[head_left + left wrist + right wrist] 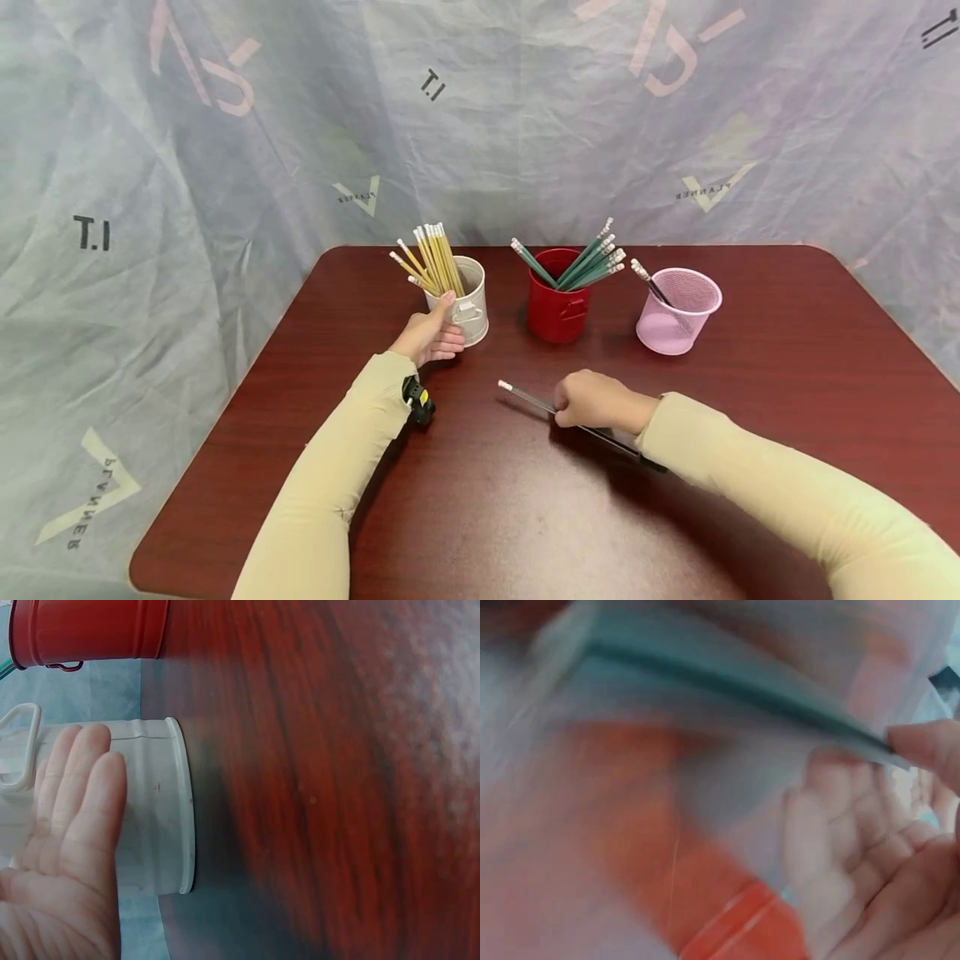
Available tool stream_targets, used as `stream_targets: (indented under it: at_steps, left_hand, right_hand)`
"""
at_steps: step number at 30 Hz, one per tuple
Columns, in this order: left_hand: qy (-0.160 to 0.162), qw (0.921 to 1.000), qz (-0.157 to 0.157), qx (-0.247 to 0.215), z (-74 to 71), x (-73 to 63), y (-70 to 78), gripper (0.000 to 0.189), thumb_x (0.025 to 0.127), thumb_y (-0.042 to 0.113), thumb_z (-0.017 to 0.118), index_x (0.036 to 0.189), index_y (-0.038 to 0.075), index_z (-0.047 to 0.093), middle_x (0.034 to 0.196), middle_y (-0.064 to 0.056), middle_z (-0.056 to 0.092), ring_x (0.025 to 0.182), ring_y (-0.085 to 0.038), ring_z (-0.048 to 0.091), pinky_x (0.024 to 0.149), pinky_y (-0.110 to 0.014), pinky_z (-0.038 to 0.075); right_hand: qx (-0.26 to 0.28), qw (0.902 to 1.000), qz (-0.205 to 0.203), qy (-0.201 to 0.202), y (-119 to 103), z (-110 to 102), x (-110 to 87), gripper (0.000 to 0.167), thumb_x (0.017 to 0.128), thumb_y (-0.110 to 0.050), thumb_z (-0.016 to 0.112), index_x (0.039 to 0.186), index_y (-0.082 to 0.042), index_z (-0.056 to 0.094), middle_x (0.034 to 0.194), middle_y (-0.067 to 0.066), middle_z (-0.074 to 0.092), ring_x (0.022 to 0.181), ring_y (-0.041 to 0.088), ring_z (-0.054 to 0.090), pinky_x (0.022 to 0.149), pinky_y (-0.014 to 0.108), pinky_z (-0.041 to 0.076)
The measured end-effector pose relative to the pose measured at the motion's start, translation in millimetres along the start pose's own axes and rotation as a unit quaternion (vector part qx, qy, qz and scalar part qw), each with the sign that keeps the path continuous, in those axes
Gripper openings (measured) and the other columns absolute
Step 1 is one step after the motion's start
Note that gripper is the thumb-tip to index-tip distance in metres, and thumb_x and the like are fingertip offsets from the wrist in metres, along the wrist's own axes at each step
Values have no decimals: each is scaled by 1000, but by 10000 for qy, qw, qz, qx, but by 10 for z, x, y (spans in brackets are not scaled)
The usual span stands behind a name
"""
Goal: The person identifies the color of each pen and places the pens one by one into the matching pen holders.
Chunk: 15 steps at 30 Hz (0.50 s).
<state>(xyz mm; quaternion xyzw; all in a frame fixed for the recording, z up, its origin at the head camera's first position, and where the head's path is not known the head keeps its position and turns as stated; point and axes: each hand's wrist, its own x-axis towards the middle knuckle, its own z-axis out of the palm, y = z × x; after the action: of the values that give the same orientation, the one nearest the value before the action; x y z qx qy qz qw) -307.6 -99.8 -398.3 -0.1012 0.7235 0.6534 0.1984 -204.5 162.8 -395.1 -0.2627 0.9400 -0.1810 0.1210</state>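
A white bucket [476,321] with several yellow pencils [438,258] stands at the left. My left hand [429,335] rests against its near side, thumb up by the rim; in the left wrist view the fingers [90,780] lie fairly straight beside the bucket wall. My right hand [596,400] pinches a dark pencil [531,399] above the table, its white eraser end pointing left. The right wrist view is blurred, with the pencil [727,686] near the thumb; its exact colour cannot be told.
A red bucket [555,321] with several green pencils [592,265] stands in the middle. To its right is a pink mesh cup [682,312] holding dark pencils [654,285]. All stand on the brown table [465,517], before a grey curtain [517,150].
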Motion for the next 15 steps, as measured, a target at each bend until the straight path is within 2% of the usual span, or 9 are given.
stream_targets:
  at_steps: [2,3,4,7,11,13,15]
  left_hand:
    - [-29,9999,42,105,9,1,19,82,92,61,45,118,-16,56,101,-24,67,88,-29,69,75,-35,57]
    - [-43,9999,54,137,15,3,30,82,92,61,45,117,-16,56,99,-24,67,90,-30,69,74,-34,57]
    - [-61,9998,64,165,20,3,40,82,92,61,45,117,-16,56,97,-23,67,92,-32,68,73,-34,57]
    - [-76,9998,47,190,31,17,50,82,92,62,45,116,-15,57,93,-20,67,93,-32,68,71,-32,57]
    - [-39,9999,10,146,19,4,38,82,92,62,44,118,-15,56,91,-18,66,94,-31,68,76,-35,56]
    - [-15,10000,6,95,11,-17,33,83,92,62,44,119,-15,56,93,-18,66,97,-33,67,81,-37,55]
    - [-8,10000,-4,48,11,-29,23,83,93,62,44,120,-16,55,96,-19,66,100,-34,65,83,-38,55]
  right_hand:
    - [492,9972,-472,314,41,-74,-53,5,70,-4,64,72,-8,62,63,-6,54,61,7,47,53,25,43]
    - [720,9937,-710,492,53,-119,-77,8,72,-2,65,79,-4,65,68,-3,60,64,7,52,58,25,47]
    - [917,9894,-905,671,60,-169,-99,11,73,0,65,84,-1,66,71,-1,63,66,7,55,61,25,49]
    - [1575,9750,-1097,1122,15,-368,-165,15,77,5,64,92,3,64,76,6,67,68,8,59,60,24,50]
    - [2481,9561,-824,1327,-102,-795,-213,24,83,13,56,106,7,55,82,15,67,72,15,65,58,25,53]
    - [2968,9413,-674,1460,-133,-1062,-234,31,85,16,52,115,8,48,84,15,67,75,18,67,59,29,55]
    - [3322,9221,-565,1903,-131,-1323,-274,34,86,16,50,117,3,48,83,8,68,74,12,67,57,28,55]
